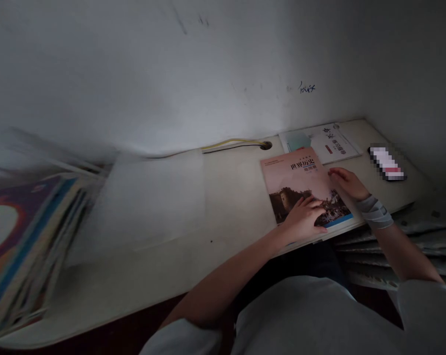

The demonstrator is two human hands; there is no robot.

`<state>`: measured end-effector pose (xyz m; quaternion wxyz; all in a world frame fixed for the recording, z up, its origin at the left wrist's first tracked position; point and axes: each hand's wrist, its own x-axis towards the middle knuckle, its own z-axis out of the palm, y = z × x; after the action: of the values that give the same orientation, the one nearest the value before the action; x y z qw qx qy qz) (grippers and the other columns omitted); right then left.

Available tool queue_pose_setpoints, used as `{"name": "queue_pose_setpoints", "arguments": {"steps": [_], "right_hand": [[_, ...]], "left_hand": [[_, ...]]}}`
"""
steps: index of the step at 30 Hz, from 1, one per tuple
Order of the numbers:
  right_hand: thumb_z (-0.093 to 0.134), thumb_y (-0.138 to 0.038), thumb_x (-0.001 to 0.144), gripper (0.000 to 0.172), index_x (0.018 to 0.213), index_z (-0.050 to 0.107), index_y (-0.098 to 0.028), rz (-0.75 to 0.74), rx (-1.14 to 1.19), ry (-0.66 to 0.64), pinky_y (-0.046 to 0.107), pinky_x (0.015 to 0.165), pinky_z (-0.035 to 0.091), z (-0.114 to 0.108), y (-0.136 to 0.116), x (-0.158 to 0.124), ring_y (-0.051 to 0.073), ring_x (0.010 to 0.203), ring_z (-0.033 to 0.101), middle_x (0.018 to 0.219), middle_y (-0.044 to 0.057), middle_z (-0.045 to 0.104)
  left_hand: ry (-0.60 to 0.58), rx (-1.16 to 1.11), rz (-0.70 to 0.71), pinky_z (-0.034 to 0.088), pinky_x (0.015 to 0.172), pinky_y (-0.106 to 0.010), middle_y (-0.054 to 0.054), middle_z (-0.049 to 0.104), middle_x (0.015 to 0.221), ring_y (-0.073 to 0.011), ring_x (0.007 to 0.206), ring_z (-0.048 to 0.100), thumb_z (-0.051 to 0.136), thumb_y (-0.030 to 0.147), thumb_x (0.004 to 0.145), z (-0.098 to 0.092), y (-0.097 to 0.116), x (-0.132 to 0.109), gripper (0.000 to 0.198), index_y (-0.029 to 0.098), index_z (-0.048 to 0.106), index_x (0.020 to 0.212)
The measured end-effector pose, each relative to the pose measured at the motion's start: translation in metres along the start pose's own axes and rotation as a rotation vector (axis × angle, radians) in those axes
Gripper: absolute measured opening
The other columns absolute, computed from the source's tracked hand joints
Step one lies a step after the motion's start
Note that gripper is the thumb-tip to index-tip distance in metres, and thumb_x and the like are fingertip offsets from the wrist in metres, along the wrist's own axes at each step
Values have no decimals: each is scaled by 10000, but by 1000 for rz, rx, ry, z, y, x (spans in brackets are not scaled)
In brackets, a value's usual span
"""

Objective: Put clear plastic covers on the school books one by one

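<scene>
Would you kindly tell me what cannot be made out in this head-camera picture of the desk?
Head view:
- Stack of books, left: motion-blurred and cut by the frame edge; covers unreadable.
- Object by the right wall: pixelated over.
- Pink book: left hand covers part of its cover photo; right hand hides its right edge.
- White booklet behind it: print too small to read.

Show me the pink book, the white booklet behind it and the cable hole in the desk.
pink book (286,178): head view, bare cover below the title.
white booklet (328,145): head view, middle of its cover.
cable hole (266,145): head view, its dark opening.
</scene>
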<state>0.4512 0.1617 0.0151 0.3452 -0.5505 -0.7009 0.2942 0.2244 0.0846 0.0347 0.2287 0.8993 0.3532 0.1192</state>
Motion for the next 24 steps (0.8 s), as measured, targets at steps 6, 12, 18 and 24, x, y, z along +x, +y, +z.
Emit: {"name": "queue_pose_setpoints", "arguments": {"steps": [6, 12, 18, 24], "right_hand": [[445, -581, 857, 489, 1095, 614, -187, 40, 103, 159, 467, 912, 489, 0, -11, 4, 265, 1030, 614, 1109, 122, 657], [374, -633, 875, 731, 1469, 295, -215, -509, -95, -126, 533, 1126, 230, 40, -80, 31, 295, 1424, 199, 1551, 121, 231], [404, -647, 863, 764, 1483, 264, -223, -685, -510, -589, 651, 1067, 153, 106, -122, 47, 358, 1432, 114, 1558, 147, 193], [365, -662, 874, 749, 1444, 355, -176, -790, -720, -674, 638, 1068, 166, 137, -131, 34, 353, 1389, 269, 1492, 177, 343]], "left_hand": [[331, -267, -181, 496, 695, -247, -29, 655, 782, -133, 730, 625, 558, 164, 834, -18, 14, -35, 110, 170, 636, 756], [412, -142, -180, 509, 777, -312, -63, 672, 898, -194, 881, 631, 546, 215, 838, -31, 13, -99, 104, 189, 642, 871], [219, 266, -502, 298, 1077, -559, -190, 401, 1457, -357, 1375, 310, 535, 264, 871, -52, -44, -137, 465, 140, 479, 1316], [175, 333, -750, 277, 1117, -458, -305, 287, 1474, -347, 1399, 252, 503, 460, 890, -48, -92, -148, 732, -22, 303, 1404]]}}
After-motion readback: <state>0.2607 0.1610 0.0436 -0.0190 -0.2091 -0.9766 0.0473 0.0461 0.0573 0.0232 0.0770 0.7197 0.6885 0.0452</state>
